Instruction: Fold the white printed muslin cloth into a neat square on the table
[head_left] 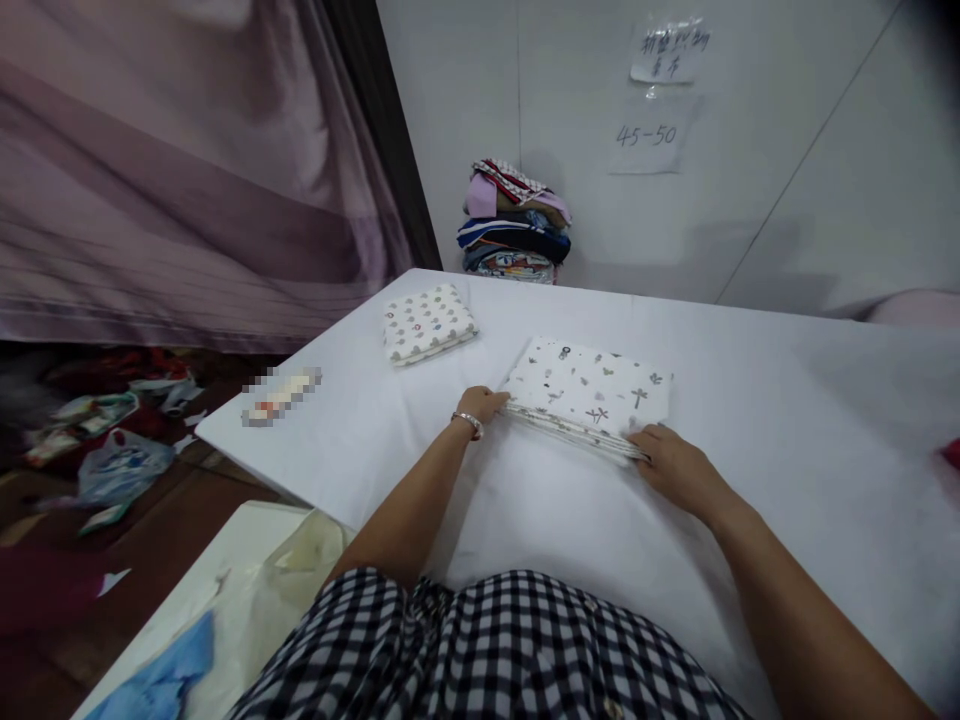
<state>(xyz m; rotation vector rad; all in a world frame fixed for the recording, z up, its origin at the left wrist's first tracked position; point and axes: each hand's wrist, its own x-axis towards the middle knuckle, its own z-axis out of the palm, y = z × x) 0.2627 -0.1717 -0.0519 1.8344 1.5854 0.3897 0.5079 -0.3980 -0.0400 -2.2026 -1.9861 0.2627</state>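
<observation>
A folded white cloth with small printed figures [589, 392] lies on the white-covered table [787, 420] in front of me. My left hand [481, 404] grips its near left corner, fingers curled on the edge. My right hand [667, 462] pinches its near right corner. A bracelet sits on my left wrist. A second folded cloth with coloured dots [427, 322] rests further back to the left, untouched.
A stack of folded coloured fabrics [514, 222] stands against the white wall at the table's far edge. Paper notes [667, 55] hang on the wall. A purple curtain [187, 170] hangs left. Bags and clutter [112, 440] lie on the floor at left.
</observation>
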